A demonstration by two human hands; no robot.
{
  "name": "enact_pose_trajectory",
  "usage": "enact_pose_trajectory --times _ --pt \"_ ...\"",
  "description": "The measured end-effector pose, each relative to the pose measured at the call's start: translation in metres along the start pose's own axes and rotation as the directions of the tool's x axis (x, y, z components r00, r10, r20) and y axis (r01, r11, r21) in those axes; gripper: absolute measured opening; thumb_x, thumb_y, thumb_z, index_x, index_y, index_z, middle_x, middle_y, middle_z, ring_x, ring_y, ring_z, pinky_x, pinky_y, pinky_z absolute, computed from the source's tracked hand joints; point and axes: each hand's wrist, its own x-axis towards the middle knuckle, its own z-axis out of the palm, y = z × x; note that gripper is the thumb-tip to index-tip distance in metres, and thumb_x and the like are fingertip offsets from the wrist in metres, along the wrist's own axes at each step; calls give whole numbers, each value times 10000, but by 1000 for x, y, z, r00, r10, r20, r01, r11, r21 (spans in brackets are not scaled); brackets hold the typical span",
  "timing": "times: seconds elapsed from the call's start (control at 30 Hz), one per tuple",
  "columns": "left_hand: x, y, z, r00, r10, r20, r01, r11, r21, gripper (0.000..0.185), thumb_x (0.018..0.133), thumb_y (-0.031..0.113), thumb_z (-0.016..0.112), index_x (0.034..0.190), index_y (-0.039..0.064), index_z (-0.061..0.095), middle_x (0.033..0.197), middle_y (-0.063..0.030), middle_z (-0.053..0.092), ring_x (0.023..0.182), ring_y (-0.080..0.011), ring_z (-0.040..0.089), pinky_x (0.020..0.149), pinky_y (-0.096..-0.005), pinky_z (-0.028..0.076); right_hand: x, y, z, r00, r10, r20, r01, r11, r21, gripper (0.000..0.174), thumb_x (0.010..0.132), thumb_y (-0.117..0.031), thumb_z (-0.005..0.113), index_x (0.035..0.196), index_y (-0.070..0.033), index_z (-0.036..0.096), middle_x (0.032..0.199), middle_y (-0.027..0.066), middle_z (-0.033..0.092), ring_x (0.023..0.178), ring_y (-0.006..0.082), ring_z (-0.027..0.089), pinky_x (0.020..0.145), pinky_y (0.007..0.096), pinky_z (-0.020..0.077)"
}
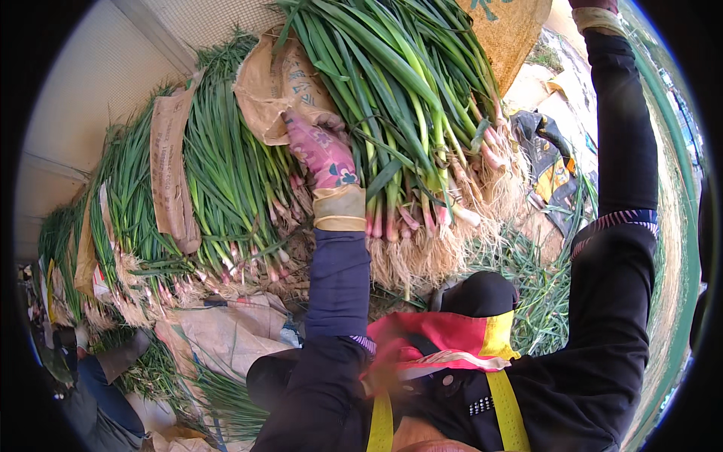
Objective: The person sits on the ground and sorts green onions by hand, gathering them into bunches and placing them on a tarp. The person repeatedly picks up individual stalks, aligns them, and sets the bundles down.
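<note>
A pink flowered glove covers my left hand (pixel 325 144), which is closed on the edge of a brown woven sack (pixel 282 85). Right beside it lies a big heap of green garlic plants (pixel 390 96), leaves toward the top, pale roots toward me. My right hand (pixel 594 7) is raised at the top right edge, mostly cut off by the picture's rim; its fingers are hidden. Another brown woven sack (pixel 508 34) stands behind the heap, left of that hand.
More garlic plants (pixel 226 164) line the left, with a folded sack strip (pixel 169 164) across them. Woven sacking (pixel 231 327) and loose cut leaves (pixel 536 299) cover the ground. A co-worker's leg (pixel 107 390) shows at lower left. A black and yellow bag (pixel 551 169) lies at right.
</note>
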Motion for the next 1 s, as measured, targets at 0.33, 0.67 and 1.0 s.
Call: enact_pose_trajectory --times 0.33,0.67,1.0 --pt "-73 -124 -52 881 -470 51 443 858 261 457 835 499 476 1104 142 386 804 -91 537 695 -208 552 613 -336 472 -128 123 -179 687 -190 -701 -34 956 -293 274 802 -207 582 964 12 553 886 152 614 718 273 622 630 347 505" --pt "-135 -97 -70 614 -786 73 508 464 726 469 808 412 546 1144 97 455 1052 -63 515 922 -202 514 745 -356 444 -360 174 -289 685 181 -706 -656 575 -489 485 817 -430 501 1171 -97 493 944 75 551 855 172 544 680 327 468" --pt "-177 -138 15 595 -729 339 436 647 626 335 770 345 623 809 15 579 657 -51 567 519 -128 512 441 -264 454 -346 188 -190 993 -89 -74 -63 130 -990 160 681 -97 608 827 -33 609 642 129 560 563 260 546 495 328 424"
